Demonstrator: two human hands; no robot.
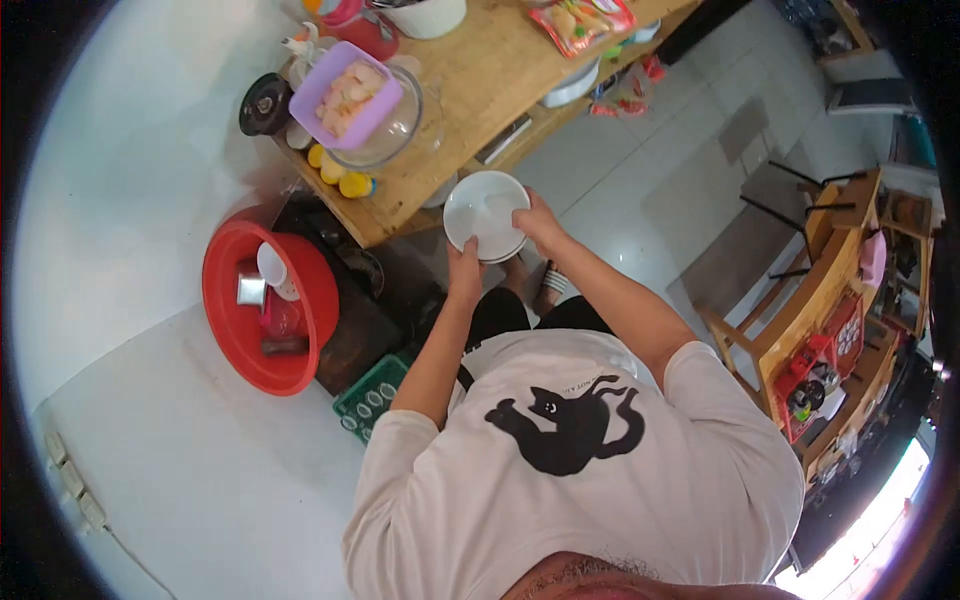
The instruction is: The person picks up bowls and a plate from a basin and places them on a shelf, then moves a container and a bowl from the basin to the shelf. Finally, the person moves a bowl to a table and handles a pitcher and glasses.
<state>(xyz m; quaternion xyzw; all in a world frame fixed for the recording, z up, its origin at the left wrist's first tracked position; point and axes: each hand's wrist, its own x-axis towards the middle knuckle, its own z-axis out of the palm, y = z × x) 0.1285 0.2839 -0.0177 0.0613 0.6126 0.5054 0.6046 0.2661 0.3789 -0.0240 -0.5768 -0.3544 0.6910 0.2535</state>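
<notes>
A small stack of white bowls point(485, 205) is held in front of my body, with a second rim showing under the top one. My left hand point(464, 268) grips the near left edge, its thumb over the rim. On the right side, my right hand point(540, 222) pinches the rim with the thumb inside the top bowl. Nothing shows inside that bowl. The fingers under the stack are hidden. Just beyond the bowls is the edge of a wooden table point(480, 90).
On the table are a purple container point(318, 98) with pale pieces of food, a clear glass bowl point(400, 140), yellow-capped jars point(355, 185) and a red food packet point(580, 20). To the left stand a red basin point(225, 310) and a green basket point(350, 405). Wooden furniture point(790, 330) is at right.
</notes>
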